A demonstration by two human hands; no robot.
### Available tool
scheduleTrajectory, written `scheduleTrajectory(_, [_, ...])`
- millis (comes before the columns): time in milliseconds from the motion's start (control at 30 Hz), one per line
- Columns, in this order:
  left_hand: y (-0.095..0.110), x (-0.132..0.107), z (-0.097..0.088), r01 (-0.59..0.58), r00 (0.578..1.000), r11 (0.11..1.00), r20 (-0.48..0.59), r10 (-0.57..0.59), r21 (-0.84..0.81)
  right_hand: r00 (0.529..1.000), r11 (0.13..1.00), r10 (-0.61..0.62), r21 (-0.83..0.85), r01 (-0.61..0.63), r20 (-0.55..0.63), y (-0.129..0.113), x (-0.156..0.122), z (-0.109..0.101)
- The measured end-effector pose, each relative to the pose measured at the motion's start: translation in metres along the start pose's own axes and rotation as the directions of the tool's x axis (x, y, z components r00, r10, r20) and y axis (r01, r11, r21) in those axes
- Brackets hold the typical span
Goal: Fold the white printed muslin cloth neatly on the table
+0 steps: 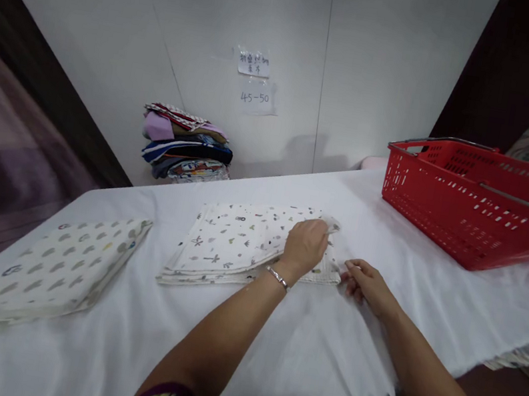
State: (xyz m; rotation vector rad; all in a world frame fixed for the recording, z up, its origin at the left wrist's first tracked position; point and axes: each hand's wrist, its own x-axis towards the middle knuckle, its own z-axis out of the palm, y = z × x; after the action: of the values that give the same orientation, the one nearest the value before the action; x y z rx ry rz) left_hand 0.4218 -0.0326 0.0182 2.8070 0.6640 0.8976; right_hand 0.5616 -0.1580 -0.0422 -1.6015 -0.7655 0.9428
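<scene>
A folded white cloth with small grey and green prints (233, 233) lies in layers at the middle of the table. My left hand (306, 242), with a bracelet at its wrist, is closed on the cloth's upper layer near the right end and lifts it a little. My right hand (366, 286) is just off the cloth's lower right corner, with thumb and fingertips close together. Whether those fingertips pinch the corner's edge is too small to make out. Farther left lies a second folded cloth with grey and yellow prints (61, 262).
A red plastic basket (444, 214) with metal handles stands at the right of the table. Behind the table's far edge rises a stack of folded clothes (186, 148). Two paper notes (255, 97) are stuck on the wall. White fabric (158, 349) covers the table.
</scene>
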Motion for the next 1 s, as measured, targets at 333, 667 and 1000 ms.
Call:
scheduleTrajectory(333, [0.003,-0.047,0.056,-0.201,0.933,0.972,0.325,0.152,0.123,0.998,0.997,0.063,-0.042,-0.064,-0.007,0.002,0.002,-0.001])
scheduleTrajectory(667, [0.006,-0.045,0.05,-0.157,0.938,0.981,0.327,0.112,0.114,0.986,0.986,0.167,0.021,-0.167,0.009,-0.007,-0.006,0.009])
scheduleTrajectory(1000, [0.005,-0.049,0.049,-0.12,0.959,0.991,0.264,0.103,0.051,0.997,0.995,0.039,-0.093,-0.045,-0.068,-0.002,-0.005,0.026])
